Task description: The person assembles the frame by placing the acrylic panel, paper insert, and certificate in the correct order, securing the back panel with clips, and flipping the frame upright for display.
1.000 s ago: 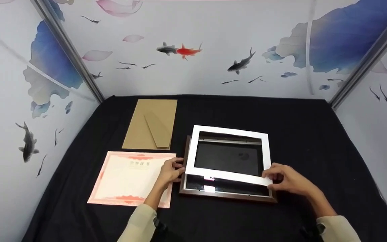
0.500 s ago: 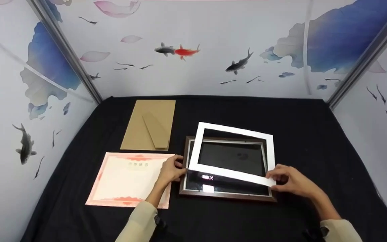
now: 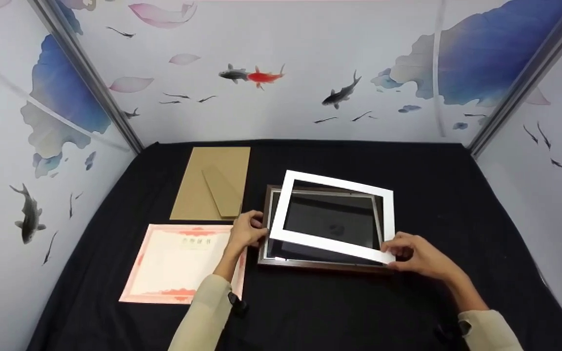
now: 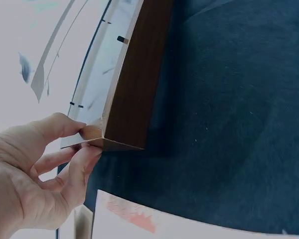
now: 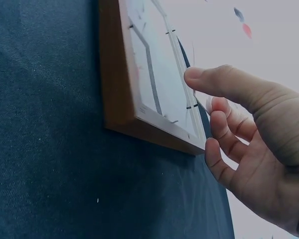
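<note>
A brown wooden picture frame (image 3: 320, 267) with a silvery inner lip and a glass pane lies on the black cloth. My left hand (image 3: 244, 231) grips its left side; in the left wrist view, thumb and fingers of that hand (image 4: 45, 174) pinch the frame (image 4: 134, 89) near a corner. Over the frame hangs a white mat board (image 3: 334, 246) with a rectangular opening, slanted relative to it. My right hand (image 3: 422, 256) pinches the mat's near right corner between thumb and fingers. The right wrist view shows this hand (image 5: 259, 134) beside the frame's wooden side (image 5: 114, 79).
To the left lies a cream certificate (image 3: 178, 263) with a pink border, partly under my left forearm. Behind it is a brown backing board (image 3: 188, 190) with an easel leg. White printed panels (image 3: 281, 112) with fish enclose the black-covered table (image 3: 437, 195).
The mat board, first nearly squared over the frame, has been raised and turned askew by my right hand. The frame has shifted away from me, with my left hand still on its left side.
</note>
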Action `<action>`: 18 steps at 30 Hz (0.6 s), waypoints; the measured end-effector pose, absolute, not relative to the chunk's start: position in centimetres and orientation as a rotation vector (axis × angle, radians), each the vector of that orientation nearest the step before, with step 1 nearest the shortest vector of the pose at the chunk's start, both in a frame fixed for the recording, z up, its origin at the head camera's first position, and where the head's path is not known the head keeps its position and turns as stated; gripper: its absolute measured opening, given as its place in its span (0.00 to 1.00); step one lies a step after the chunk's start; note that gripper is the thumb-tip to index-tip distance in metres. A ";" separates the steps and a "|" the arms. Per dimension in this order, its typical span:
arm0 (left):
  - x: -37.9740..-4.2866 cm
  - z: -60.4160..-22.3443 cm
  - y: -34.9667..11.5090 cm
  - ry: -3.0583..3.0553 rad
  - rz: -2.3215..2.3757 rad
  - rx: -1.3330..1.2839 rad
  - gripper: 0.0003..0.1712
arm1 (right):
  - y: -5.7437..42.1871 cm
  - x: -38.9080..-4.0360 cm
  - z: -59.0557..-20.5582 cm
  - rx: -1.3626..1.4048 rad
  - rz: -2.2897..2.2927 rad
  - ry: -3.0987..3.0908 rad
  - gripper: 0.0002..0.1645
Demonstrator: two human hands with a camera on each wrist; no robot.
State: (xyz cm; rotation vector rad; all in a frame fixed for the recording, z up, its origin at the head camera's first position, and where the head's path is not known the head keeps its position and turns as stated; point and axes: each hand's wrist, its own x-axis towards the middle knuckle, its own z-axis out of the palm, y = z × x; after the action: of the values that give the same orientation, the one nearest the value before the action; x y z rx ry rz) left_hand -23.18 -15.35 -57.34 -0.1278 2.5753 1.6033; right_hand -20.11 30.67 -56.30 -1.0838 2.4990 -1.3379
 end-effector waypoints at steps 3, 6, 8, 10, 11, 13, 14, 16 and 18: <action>-24.0 -57.7 -15.2 2.598 1.597 -0.156 0.29 | 30.6 -20.4 -56.2 -1.111 -1.310 2.503 0.19; -24.6 -58.1 -15.3 2.594 1.632 -0.168 0.28 | 30.2 -20.9 -56.3 -1.126 -1.285 2.504 0.19; -24.9 -58.3 -15.3 2.580 1.675 -0.170 0.28 | 29.8 -21.1 -56.3 -1.122 -1.265 2.506 0.19; -24.9 -58.6 -15.2 2.599 1.681 -0.170 0.26 | 29.4 -21.2 -56.1 -1.121 -1.243 2.505 0.18; -24.9 -58.7 -15.2 2.622 1.664 -0.166 0.26 | 29.2 -21.2 -56.0 -1.122 -1.236 2.502 0.18; -24.7 -58.9 -15.1 2.660 1.625 -0.173 0.25 | 28.8 -20.9 -55.3 -1.123 -1.231 2.493 0.18; -24.6 -58.9 -15.0 2.669 1.609 -0.177 0.24 | 28.7 -20.7 -54.8 -1.123 -1.229 2.488 0.17; -24.4 -58.8 -15.0 2.664 1.584 -0.183 0.23 | 28.3 -20.3 -53.8 -1.123 -1.225 2.480 0.17; -24.2 -58.6 -15.1 2.605 1.600 -0.194 0.22 | 28.0 -20.1 -52.9 -1.126 -1.223 2.470 0.17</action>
State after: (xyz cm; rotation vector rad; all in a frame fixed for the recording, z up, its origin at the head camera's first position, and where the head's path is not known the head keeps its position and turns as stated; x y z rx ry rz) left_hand -24.16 -15.13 -58.63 -0.1943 2.6053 1.6001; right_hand -20.05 28.03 -52.89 -1.1264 2.4697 -1.2234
